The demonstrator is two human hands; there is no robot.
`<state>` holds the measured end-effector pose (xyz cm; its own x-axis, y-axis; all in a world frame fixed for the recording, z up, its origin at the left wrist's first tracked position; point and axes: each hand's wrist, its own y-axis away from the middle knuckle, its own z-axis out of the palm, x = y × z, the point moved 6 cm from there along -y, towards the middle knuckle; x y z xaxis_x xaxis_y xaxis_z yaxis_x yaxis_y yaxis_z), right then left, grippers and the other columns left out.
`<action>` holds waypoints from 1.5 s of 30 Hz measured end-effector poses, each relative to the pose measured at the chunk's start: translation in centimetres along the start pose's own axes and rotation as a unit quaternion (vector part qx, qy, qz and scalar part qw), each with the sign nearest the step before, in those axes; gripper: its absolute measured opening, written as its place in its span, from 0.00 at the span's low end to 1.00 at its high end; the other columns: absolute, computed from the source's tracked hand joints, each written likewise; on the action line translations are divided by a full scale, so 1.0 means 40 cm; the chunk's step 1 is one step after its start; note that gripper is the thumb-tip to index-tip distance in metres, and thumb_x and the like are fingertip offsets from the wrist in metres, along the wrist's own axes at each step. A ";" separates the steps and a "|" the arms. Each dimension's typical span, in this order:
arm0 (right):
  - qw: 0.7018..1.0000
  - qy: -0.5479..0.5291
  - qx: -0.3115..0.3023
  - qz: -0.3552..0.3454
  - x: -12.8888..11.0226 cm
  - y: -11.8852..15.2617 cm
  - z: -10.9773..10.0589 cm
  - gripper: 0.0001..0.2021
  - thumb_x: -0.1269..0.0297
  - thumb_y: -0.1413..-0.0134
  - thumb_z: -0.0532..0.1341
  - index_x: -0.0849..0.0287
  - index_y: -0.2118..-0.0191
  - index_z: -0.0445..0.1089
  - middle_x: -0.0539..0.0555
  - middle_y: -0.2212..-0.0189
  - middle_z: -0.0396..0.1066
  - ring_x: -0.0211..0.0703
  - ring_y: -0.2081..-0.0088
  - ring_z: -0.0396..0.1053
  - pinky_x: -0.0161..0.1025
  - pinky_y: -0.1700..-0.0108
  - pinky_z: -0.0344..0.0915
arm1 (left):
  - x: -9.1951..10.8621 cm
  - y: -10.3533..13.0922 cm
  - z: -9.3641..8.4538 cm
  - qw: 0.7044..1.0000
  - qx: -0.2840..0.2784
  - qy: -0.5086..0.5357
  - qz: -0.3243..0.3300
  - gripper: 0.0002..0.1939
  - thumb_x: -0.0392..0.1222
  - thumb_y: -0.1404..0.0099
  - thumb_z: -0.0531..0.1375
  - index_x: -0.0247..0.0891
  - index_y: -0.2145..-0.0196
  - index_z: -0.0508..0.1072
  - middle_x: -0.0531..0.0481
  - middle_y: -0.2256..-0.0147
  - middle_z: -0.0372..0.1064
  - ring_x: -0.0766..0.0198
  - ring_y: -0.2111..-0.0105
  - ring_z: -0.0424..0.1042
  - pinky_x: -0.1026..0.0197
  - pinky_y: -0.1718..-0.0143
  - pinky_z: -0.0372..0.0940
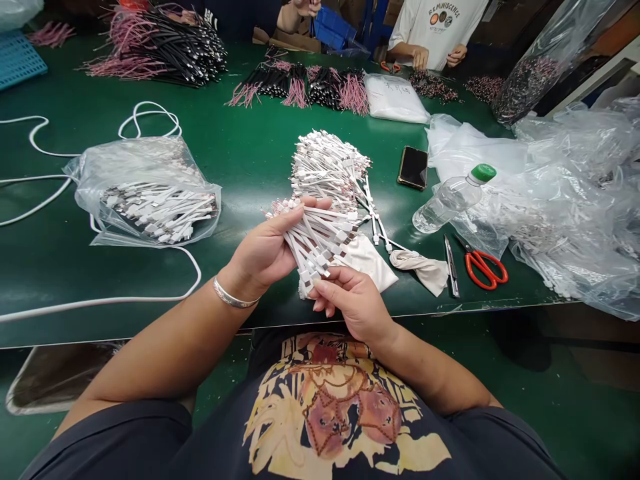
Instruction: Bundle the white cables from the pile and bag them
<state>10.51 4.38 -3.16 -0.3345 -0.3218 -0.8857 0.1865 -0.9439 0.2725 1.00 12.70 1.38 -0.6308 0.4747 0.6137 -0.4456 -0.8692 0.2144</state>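
"How's the green table [250, 160] arranged?"
"A clear bag [125, 157] of white cables [165, 217] lies toward the left; a loose heap [325, 163] sits mid-table, presumably within easy reach."
"And the 2 hands?"
"The left hand [267, 253] cradles a bundle [320, 233] just inside the front edge, connectors [320, 260] fanned toward the right hand [357, 303], which pinches the nearest ones, perhaps to part them."
"The scissors [483, 267] and cutter [451, 267]?"
"Near the front edge, right of centre, likely for handiness."
"What's unclear?"
"The bundle hides most left fingers; I cannot tell how many connectors the right pinches. The table's left edge is cut off."
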 end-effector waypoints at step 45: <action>0.997 0.065 -0.044 0.017 0.008 0.027 0.035 0.14 0.54 0.53 0.65 0.61 0.68 0.71 0.53 0.70 0.74 0.33 0.76 0.69 0.27 0.80 0.61 | -0.011 0.027 0.026 0.998 -0.056 0.000 -0.025 0.10 0.33 0.35 0.53 0.34 0.61 0.74 0.45 0.58 0.75 0.59 0.61 0.75 0.53 0.52 0.65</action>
<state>9.30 3.16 -2.63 -0.2059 -0.3360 -0.9191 0.2782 -0.9206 0.2742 1.45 11.39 2.12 -0.6056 0.5171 0.6049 -0.5448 -0.8234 0.1584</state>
